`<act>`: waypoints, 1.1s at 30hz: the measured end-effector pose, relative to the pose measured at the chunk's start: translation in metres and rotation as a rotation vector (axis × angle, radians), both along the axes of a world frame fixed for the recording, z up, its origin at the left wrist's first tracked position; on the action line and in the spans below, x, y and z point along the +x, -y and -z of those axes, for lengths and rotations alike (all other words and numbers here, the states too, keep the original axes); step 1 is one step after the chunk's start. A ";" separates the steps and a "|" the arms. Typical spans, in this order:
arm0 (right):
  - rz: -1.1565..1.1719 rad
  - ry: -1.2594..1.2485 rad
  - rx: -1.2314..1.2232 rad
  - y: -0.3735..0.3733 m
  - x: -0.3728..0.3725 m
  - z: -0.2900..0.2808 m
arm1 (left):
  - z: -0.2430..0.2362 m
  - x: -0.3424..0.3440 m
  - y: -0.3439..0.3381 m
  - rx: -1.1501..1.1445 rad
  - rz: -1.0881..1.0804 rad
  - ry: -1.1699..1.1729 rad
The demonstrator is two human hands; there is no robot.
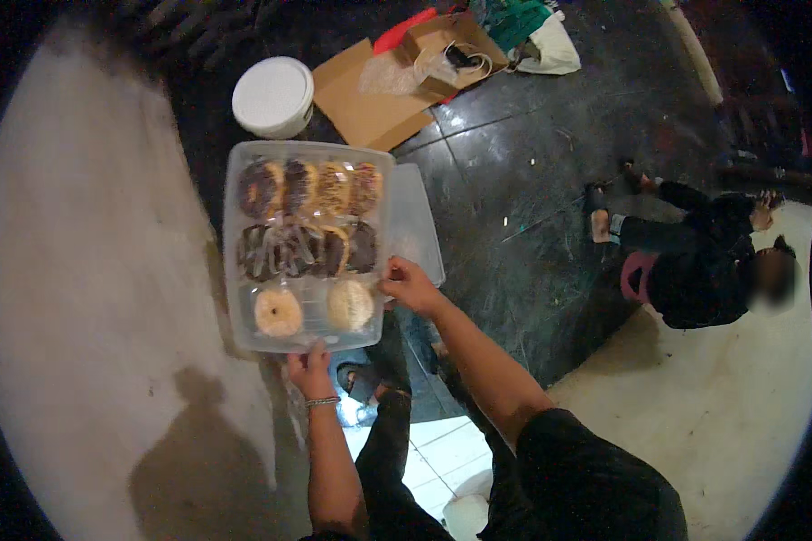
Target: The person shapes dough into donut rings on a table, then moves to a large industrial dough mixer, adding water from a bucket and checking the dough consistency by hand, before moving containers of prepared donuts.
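Observation:
A translucent plastic container [233, 311] filled with doughnuts is held up in front of me, above the dark floor. My left hand [313, 371], with a bracelet at the wrist, grips its near edge. At the lower right side my right hand [410, 287] pinches the rim. Several chocolate-topped doughnuts [262, 251] and sprinkled ones [333, 188] fill the far rows. In the near row sit a pale sugared doughnut [278, 312] and a whitish one [350, 305], with a gap between them. Behind the container's right side, a translucent plastic panel [419, 212] shows in part.
A white lidded bucket [273, 95] stands beyond the container. Beside it lies an opened cardboard box [352, 95] with a cable and clear wrap, then green and white bags [546, 45]. A person [695, 257] in dark clothes sits at the right. A pale wall [81, 270] runs along the left.

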State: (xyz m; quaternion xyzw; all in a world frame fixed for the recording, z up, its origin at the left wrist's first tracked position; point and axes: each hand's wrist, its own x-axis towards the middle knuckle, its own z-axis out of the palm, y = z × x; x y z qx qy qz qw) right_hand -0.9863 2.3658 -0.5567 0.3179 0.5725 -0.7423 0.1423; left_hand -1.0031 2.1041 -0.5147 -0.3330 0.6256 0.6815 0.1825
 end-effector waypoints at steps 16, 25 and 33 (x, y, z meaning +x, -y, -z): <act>0.808 0.106 0.151 -0.372 0.086 0.158 | 0.237 0.064 -0.131 -0.576 -0.202 0.096; 0.058 0.254 0.970 -0.541 0.090 0.317 | 0.288 0.071 -0.133 -0.134 -0.584 0.525; 0.218 0.020 0.649 -0.640 0.114 0.331 | 0.303 0.049 -0.133 -0.209 -0.790 0.511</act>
